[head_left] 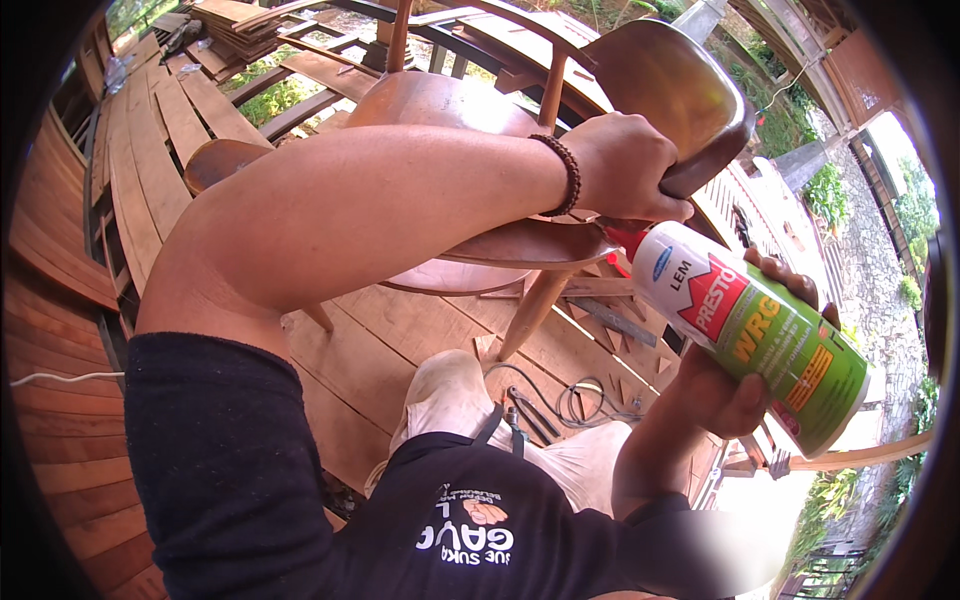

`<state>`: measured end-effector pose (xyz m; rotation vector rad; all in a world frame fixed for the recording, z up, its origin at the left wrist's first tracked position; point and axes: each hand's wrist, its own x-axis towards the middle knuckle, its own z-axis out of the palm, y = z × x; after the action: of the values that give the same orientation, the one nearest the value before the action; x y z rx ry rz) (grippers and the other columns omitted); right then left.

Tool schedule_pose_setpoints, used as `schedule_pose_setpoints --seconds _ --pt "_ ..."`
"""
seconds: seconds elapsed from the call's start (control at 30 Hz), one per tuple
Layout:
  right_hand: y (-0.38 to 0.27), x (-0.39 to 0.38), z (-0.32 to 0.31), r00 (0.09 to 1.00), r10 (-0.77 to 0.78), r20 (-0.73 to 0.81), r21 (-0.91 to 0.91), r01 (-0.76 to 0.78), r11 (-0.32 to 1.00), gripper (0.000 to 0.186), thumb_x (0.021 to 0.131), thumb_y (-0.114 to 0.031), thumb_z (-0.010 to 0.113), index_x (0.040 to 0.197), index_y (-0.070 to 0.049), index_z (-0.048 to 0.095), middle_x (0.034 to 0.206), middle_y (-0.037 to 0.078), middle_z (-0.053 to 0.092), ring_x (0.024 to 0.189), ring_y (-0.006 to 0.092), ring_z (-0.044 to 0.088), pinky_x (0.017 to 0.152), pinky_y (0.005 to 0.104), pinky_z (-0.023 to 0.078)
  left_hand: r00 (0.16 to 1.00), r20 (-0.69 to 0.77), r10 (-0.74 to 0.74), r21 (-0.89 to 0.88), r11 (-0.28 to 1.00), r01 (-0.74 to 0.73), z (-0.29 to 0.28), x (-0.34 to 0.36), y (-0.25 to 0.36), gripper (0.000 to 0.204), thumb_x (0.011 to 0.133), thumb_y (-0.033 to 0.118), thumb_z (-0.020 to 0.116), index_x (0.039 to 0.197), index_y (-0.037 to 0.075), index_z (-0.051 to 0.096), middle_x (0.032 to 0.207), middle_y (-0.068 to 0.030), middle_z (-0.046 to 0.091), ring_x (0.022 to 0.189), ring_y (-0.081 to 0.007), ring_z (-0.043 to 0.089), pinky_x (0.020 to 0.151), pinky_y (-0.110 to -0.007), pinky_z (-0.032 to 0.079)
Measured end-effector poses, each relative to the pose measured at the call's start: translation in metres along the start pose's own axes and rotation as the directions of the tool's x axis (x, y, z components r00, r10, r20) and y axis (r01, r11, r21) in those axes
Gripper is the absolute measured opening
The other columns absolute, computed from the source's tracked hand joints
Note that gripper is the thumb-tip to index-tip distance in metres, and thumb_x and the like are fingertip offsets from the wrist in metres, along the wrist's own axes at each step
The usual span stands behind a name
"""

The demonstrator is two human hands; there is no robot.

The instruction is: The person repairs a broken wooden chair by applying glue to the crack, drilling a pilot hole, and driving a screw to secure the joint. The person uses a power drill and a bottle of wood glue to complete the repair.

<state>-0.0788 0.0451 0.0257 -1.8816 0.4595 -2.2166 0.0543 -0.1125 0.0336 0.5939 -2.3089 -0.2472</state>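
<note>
A brown varnished wooden chair [450, 105] stands tilted in front of me. My left arm reaches across it, and my left hand [625, 165] is closed round the edge of its dark curved panel [675, 75]. In my right hand [735, 395] is a white and green glue bottle [760, 335] with a red nozzle [625, 237]. The bottle leans, nozzle pointing up and left to the chair's curved wooden edge [535, 243], just below my left hand. Whether the tip touches the wood, and whether glue comes out, I cannot tell.
Below the chair is a plank floor [380, 345], with a dark cable [590, 395], a pair of long-handled pliers-like tools [535, 415] and wood offcuts by my knees. Stacked boards [235, 40] lie at the far left. A stone wall [870, 240] rises at the right.
</note>
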Motion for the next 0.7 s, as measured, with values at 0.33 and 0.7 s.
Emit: schedule_pose_setpoints --seconds 0.33,0.7 --pt "0.015 0.016 -0.001 0.981 -0.187 -0.051 0.009 0.187 0.982 0.118 0.052 -0.091 0.059 0.12 0.004 0.045 0.1 0.018 0.06 0.088 0.0312 0.064 0.079 0.0444 0.054 1.0 -0.015 0.012 -0.037 0.999 -0.013 -0.006 0.006 -0.005 0.057 0.076 0.055 0.068 0.068 -0.001 0.065 0.067 -0.0222 0.064 0.072 -0.0375 0.068 0.073 -0.042 0.054" --pt "0.021 0.031 0.002 0.965 -0.239 0.11 0.133 0.224 0.966 0.122 0.053 -0.09 0.062 0.128 0.004 0.044 0.097 0.016 0.059 0.084 0.0291 0.063 0.075 0.042 0.051 1.0 0.006 -0.011 -0.05 0.999 0.011 -0.015 0.012 -0.008 0.056 0.075 0.053 0.068 0.068 -0.002 0.066 0.064 -0.023 0.063 0.068 -0.0382 0.068 0.07 -0.044 0.055"
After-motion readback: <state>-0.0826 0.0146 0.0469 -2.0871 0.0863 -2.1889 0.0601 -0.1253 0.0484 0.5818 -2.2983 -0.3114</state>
